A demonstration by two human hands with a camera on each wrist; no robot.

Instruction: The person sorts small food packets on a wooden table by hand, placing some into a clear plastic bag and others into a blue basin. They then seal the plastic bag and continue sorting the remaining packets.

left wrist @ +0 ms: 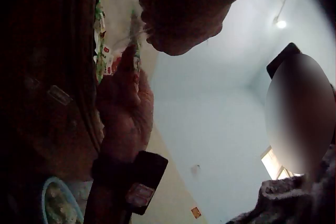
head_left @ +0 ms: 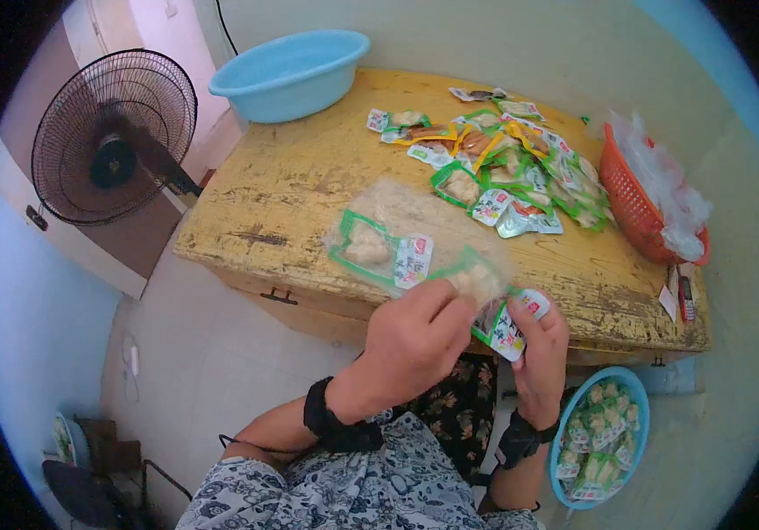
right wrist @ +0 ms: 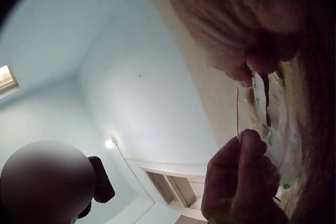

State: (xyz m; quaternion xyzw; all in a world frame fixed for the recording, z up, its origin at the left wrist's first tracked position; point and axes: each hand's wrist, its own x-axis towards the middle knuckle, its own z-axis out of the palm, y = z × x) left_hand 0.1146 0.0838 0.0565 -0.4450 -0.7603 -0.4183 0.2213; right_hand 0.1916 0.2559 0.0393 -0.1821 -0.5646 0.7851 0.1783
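In the head view, my right hand point(head_left: 540, 353) grips a small green-edged food packet point(head_left: 508, 337) by its white label end, thumb on top. My left hand point(head_left: 424, 336) is beside it with fingers curled in. A thin red strip point(right wrist: 238, 111) runs between the two hands in the right wrist view, its lower end pinched by my left fingertips. Under and behind the hands lies a clear plastic bag point(head_left: 397, 199). Two pale-filled packets rest on it: one at left point(head_left: 368, 246), another point(head_left: 477, 278) partly hidden by my left hand.
Several food packets point(head_left: 463, 185) are heaped at the back of the worn yellow table point(head_left: 265, 203). A red basket point(head_left: 631, 199) with clear bags stands at right, a blue basin point(head_left: 291, 75) at back left. Below right is a blue tub point(head_left: 640, 397) of packets; a fan point(head_left: 114, 137) stands left.
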